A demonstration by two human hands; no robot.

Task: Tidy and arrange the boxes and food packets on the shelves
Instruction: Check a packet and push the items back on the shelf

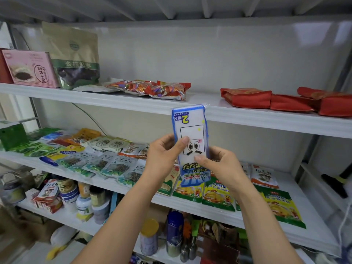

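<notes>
Two hands hold one blue-and-white packet (pixel 192 130) upright, its print upside down, in front of the top shelf (pixel 91 97): the left hand (pixel 162 152) pinches its left edge, thumb on the face, and the right hand (pixel 219 164) grips its lower right side. On that shelf stand one pink box (pixel 30 68) and one brown pouch (pixel 76 58), with two candy bags (pixel 152 88) lying beside them and three red packs (pixel 247 98) further right.

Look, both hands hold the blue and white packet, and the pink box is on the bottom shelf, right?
No. The head view shows the pink box on the top shelf, at its left end. Yes, the left hand and the right hand both hold the blue and white packet.
</notes>
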